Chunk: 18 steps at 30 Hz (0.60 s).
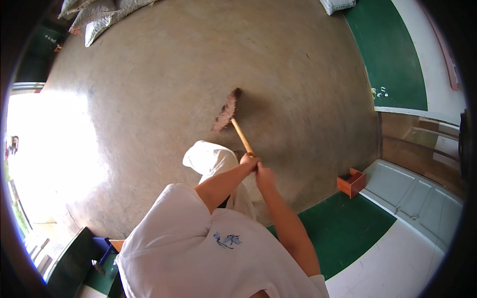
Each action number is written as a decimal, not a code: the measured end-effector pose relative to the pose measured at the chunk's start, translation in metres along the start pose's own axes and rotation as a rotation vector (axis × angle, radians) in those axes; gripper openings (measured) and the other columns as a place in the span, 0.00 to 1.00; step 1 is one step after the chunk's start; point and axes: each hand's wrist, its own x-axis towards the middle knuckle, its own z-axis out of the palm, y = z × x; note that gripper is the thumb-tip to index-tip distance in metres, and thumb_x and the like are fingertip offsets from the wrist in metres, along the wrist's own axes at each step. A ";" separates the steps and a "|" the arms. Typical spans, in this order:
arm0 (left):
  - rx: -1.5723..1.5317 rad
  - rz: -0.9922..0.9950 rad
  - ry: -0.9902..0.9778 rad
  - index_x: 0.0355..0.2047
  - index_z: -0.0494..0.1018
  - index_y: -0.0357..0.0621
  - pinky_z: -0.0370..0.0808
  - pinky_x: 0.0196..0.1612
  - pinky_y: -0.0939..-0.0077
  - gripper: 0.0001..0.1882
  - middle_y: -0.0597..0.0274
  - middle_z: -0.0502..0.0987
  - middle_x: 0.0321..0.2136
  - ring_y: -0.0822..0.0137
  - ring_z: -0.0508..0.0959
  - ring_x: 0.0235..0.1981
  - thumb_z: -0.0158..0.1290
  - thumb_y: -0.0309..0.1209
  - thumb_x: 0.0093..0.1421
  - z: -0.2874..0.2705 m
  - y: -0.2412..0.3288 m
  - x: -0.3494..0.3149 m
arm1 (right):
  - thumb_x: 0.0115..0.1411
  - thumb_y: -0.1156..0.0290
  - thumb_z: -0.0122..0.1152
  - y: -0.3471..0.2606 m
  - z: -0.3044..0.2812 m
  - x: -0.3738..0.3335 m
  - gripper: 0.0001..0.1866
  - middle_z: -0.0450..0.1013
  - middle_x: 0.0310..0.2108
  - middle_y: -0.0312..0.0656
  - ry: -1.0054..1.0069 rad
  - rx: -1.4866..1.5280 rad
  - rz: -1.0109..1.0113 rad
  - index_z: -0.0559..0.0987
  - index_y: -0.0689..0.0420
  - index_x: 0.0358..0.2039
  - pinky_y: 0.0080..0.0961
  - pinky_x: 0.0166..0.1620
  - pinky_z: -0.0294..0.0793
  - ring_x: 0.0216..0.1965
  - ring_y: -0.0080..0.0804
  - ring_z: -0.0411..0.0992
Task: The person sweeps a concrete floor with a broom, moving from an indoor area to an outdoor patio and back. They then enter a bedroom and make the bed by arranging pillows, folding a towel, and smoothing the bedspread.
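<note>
Head view shows us pale sacks [102, 22] ahead and left of the broom [228, 110], whose reddish-brown head is down at the brown floor [159, 89]. At the broom's near end, our left hand [250, 161] has its fingers clamped around the wooden handle [242, 136]; our right hand [265, 178], just beside, has its fingers closed there too. Well right of the broom stands an orange-brown box [351, 186].

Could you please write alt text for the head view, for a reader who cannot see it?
A person's left hand and right hand grip a wooden-handled broom or mop, its ragged brown head at or near the brown floor. Sacks lie at upper left; an open reddish box sits at lower right.
</note>
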 end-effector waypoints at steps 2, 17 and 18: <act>0.235 -0.031 0.009 0.54 0.58 0.42 0.75 0.24 0.72 0.33 0.54 0.72 0.37 0.64 0.76 0.26 0.57 0.31 0.49 0.041 0.010 -0.006 | 0.52 0.69 0.50 0.037 -0.020 -0.007 0.08 0.72 0.21 0.47 0.030 -0.019 -0.028 0.70 0.52 0.34 0.45 0.27 0.69 0.24 0.49 0.71; -0.261 -0.134 0.070 0.40 0.63 0.39 0.77 0.27 0.62 0.13 0.54 0.72 0.31 0.61 0.76 0.29 0.50 0.24 0.54 0.217 0.019 0.083 | 0.53 0.66 0.50 0.215 -0.109 0.070 0.08 0.73 0.24 0.45 -0.002 -0.031 -0.246 0.74 0.47 0.34 0.42 0.29 0.71 0.27 0.46 0.72; -0.267 -0.111 0.051 0.40 0.63 0.39 0.77 0.28 0.62 0.14 0.54 0.72 0.31 0.61 0.76 0.29 0.50 0.24 0.54 0.234 0.014 0.097 | 0.53 0.67 0.50 0.230 -0.118 0.069 0.08 0.73 0.24 0.45 -0.015 -0.038 -0.223 0.73 0.47 0.35 0.42 0.29 0.71 0.28 0.46 0.72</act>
